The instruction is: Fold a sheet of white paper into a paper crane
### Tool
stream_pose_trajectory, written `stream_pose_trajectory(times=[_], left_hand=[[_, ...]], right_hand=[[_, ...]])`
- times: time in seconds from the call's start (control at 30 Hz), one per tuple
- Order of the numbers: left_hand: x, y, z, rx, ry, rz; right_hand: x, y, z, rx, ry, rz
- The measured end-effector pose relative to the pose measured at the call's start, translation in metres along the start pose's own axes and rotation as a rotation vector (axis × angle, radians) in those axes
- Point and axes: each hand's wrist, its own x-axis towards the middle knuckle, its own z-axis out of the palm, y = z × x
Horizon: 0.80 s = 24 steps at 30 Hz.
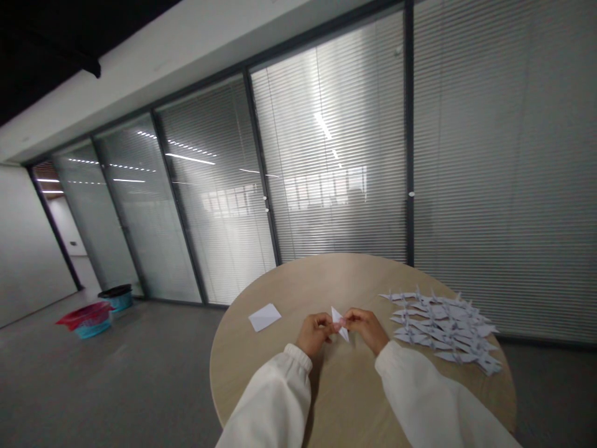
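Observation:
Between my two hands is a small piece of folded white paper (336, 315), pointed at its upper and lower ends. My left hand (315, 334) pinches it from the left, fingers curled. From the right, my right hand (366, 327) pinches the same paper with thumb and forefinger. Both hands are just above the round wooden table (354, 398). A flat white sheet of paper (265, 317) with a faint diagonal crease lies to the left of my hands. Many folded paper cranes (443, 326) are laid close together in rows on the right.
Glass partitions with blinds (336, 155) stand behind the table. On the grey floor at the left are a bin with a red liner (86, 318) and another with a black liner (117, 297). A doorway (65, 224) shows at the far left.

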Motion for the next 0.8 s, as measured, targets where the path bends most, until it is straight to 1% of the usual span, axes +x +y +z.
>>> stream_pose_trajectory(times=[0.13,0.3,0.47,0.6,0.7,0.8], left_hand=[[0.000,0.001,0.000,-0.016,0.006,-0.012],[0.001,-0.003,-0.002,-0.023,0.012,-0.085],[0.002,-0.005,-0.003,-0.024,0.020,-0.090],[0.000,-0.004,0.000,0.041,0.068,-0.012],[-0.001,-0.001,0.003,0.104,0.112,0.064],[-0.001,-0.001,0.005,0.108,0.134,0.078]], right_hand=[[0.000,0.001,0.000,0.025,-0.007,0.017],[0.001,0.008,0.000,0.125,-0.096,0.076],[0.003,0.014,0.000,0.116,-0.103,0.089],[0.002,0.014,0.003,0.087,-0.063,0.031],[0.001,0.013,0.008,0.075,0.013,-0.044],[0.001,0.014,0.010,0.063,0.049,-0.073]])
